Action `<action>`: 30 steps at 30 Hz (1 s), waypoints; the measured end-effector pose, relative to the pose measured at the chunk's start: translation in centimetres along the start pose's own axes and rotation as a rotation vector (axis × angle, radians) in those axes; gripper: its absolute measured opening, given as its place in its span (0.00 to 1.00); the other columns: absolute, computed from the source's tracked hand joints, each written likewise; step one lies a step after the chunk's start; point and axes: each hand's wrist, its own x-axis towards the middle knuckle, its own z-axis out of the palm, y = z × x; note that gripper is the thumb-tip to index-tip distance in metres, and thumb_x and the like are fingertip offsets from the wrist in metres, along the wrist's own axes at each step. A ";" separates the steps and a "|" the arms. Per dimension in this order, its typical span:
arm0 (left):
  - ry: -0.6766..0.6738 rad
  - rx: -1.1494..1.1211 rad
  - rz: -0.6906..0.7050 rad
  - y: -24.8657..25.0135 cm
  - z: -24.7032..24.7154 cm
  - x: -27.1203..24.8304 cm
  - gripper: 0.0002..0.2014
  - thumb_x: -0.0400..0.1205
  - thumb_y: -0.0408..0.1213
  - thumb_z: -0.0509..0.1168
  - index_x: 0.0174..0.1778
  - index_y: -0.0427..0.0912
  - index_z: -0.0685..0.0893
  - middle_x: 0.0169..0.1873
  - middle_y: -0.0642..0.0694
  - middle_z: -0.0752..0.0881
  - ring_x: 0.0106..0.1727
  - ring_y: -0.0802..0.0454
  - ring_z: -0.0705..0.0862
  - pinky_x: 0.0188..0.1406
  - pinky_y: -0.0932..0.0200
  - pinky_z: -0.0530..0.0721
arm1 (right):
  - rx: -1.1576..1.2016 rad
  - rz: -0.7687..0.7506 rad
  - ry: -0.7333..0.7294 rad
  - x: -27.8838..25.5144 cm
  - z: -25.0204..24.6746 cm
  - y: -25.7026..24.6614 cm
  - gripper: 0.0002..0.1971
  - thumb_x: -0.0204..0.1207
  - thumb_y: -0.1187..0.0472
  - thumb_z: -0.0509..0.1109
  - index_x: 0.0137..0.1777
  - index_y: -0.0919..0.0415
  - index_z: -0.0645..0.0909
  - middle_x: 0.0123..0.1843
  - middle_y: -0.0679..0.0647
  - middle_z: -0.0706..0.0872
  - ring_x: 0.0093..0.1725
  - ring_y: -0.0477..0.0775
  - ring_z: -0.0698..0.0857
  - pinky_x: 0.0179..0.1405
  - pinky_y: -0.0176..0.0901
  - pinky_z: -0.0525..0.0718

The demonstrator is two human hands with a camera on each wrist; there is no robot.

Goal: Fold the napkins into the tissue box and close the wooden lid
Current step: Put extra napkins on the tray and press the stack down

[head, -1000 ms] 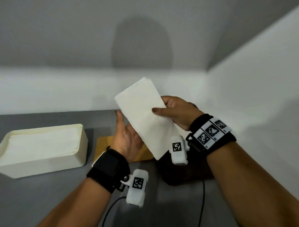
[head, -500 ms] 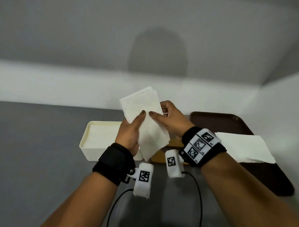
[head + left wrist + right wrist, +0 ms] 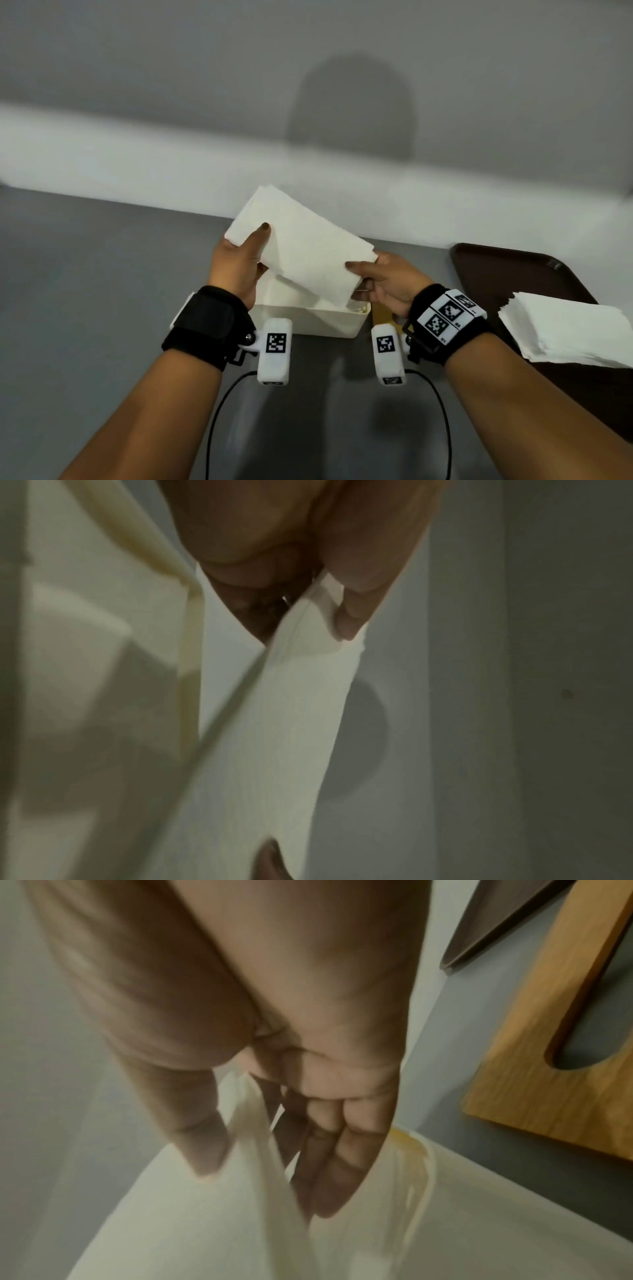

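Note:
A folded white napkin (image 3: 301, 250) hangs tilted just above the open cream tissue box (image 3: 329, 322), which holds more napkins. My left hand (image 3: 239, 260) pinches its left end, thumb on top. My right hand (image 3: 380, 284) pinches its right end. In the left wrist view the fingers (image 3: 349, 615) pinch the napkin (image 3: 274, 737) edge. In the right wrist view the thumb and fingers (image 3: 325, 1172) clamp the napkin (image 3: 192, 1218) over the box (image 3: 421, 1191). The wooden lid (image 3: 548, 1047) with its slot lies on the table right of the box, mostly hidden behind my right hand in the head view.
A dark brown tray (image 3: 513, 274) sits at the right with a stack of unfolded white napkins (image 3: 568, 329) on it. The grey table (image 3: 102, 291) meets a white wall close behind the box. Cables (image 3: 219, 411) run from both wrist cameras.
The napkin has turned from upright to nearly flat and come down over the box. My hands have spread to its two ends. The view has shifted left and closer.

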 end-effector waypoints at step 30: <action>0.005 1.694 0.306 -2.7 0.5 0.1 0.15 0.79 0.45 0.70 0.59 0.44 0.87 0.60 0.37 0.81 0.62 0.35 0.78 0.61 0.48 0.75 | -1.028 -0.274 0.425 -0.2 -1.2 1.3 0.26 0.72 0.53 0.76 0.67 0.53 0.70 0.63 0.56 0.76 0.55 0.59 0.84 0.53 0.54 0.85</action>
